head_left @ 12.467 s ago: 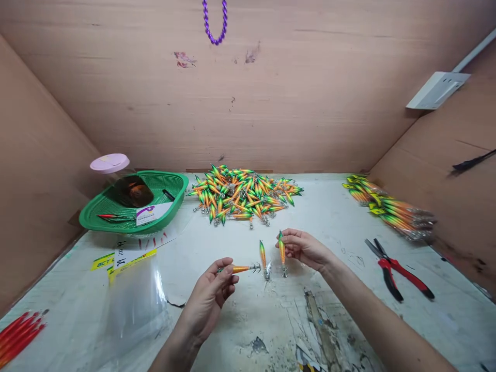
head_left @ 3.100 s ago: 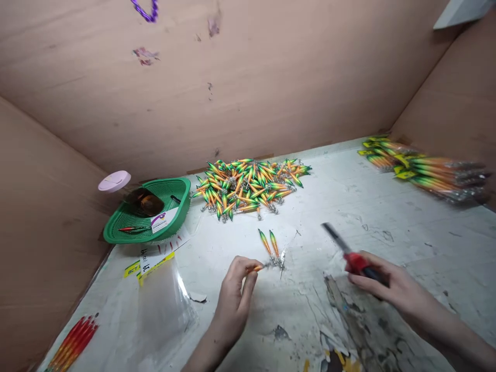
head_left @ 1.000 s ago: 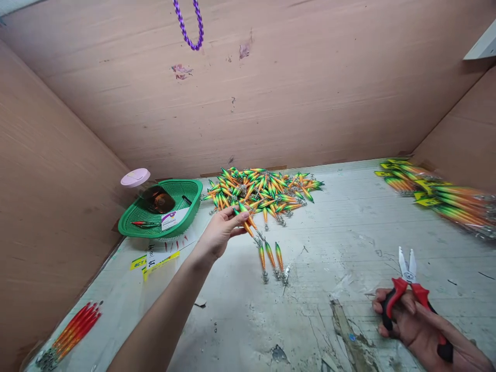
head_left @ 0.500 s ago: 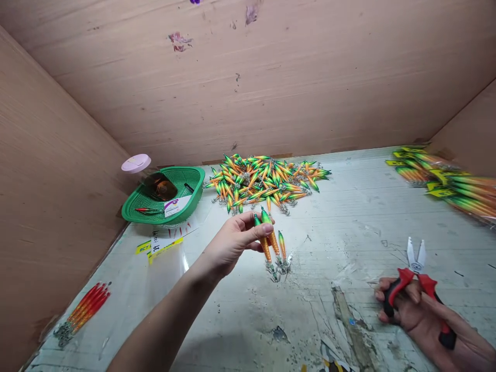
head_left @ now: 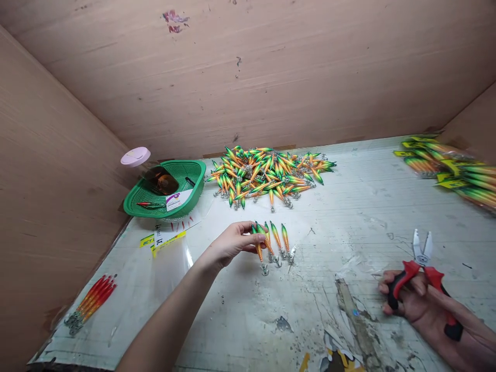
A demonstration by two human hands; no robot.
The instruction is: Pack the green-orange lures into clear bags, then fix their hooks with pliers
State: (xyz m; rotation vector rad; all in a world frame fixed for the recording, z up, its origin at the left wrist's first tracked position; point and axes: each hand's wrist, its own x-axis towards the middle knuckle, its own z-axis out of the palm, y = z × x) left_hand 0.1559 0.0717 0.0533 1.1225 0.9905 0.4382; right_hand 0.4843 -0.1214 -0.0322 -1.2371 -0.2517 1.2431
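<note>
My left hand (head_left: 232, 243) is closed, its thumb and fingers round green-and-orange squid jigs (head_left: 259, 252) whose hook ends point toward me. Right beside its fingertips, more jigs of the same kind (head_left: 285, 237) lie side by side on the table. How many the fingers actually grip is partly hidden. My right hand (head_left: 418, 305) holds red-and-black pliers (head_left: 422, 258) with the jaws spread and pointing away from me; nothing is between the jaws. Beyond my left hand lies a large heap of matching jigs (head_left: 267, 173).
A green basket (head_left: 186, 206) with a pink-lidded jar (head_left: 135, 156) stands at the left. Red-orange jigs (head_left: 95, 299) lie front left, near a clear plastic bag (head_left: 172, 263). Packed jigs (head_left: 476, 181) are stacked far right. The worn table (head_left: 349, 227) has wooden walls around it.
My left hand has lowered its jigs to the table, beside the one lying there; more jigs now show in the row. The right hand keeps the pliers. The view has shifted slightly.
</note>
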